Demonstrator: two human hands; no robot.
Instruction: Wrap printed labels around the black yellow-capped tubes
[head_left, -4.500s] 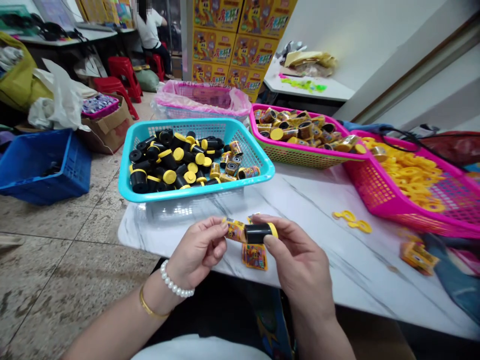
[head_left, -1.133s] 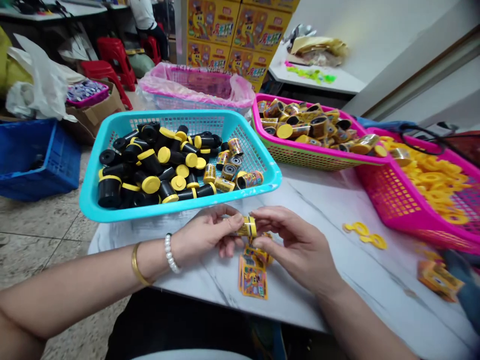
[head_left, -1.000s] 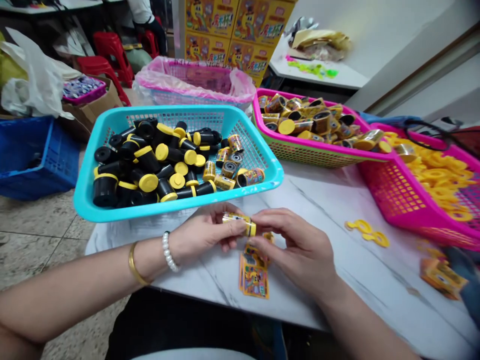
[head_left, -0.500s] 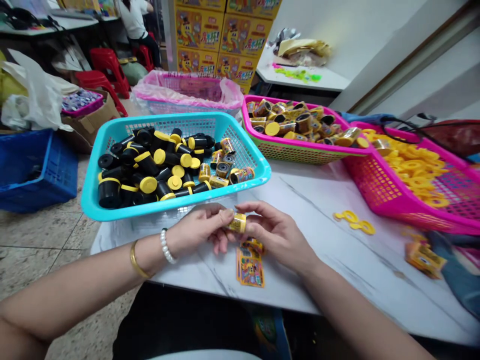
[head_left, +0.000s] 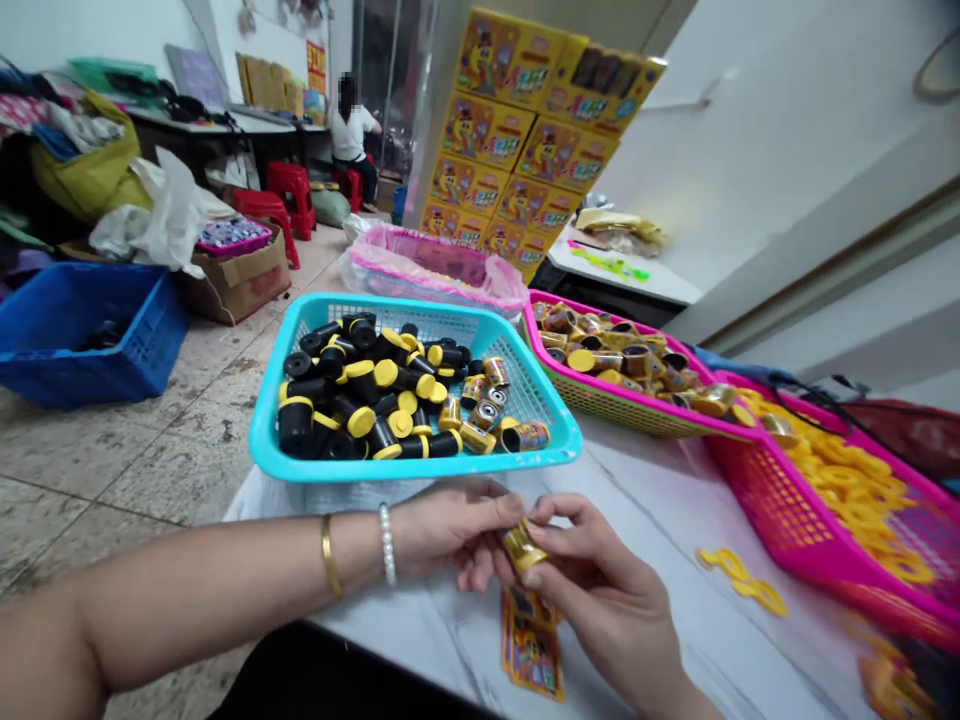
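A small yellow-and-gold labelled canister (head_left: 523, 546) is held between my two hands above the white marbled table. My left hand (head_left: 472, 525), with a pearl bracelet and a gold bangle on its wrist, grips the canister from the left. My right hand (head_left: 600, 575) pinches its other side with thumb and fingers. Just below lies a small stack of printed orange stickers (head_left: 531, 655), partly covered by the right hand. Beyond my hands stands a turquoise basket (head_left: 420, 470) holding black canisters with yellow lids (head_left: 360, 420) and several labelled ones (head_left: 478, 437).
A pink basket (head_left: 645, 410) of labelled canisters stands behind right. Another pink basket (head_left: 780, 500) holds yellow plastic rings (head_left: 847, 470); a few loose yellow pieces (head_left: 742, 580) lie on the table. Yellow boxes (head_left: 517, 140) are stacked behind. A person (head_left: 351, 130) sits far back.
The view has shifted, so baskets and hands appear lower and farther right. The canister has tilted between my hands, and my right hand's fingers now close around its near end.
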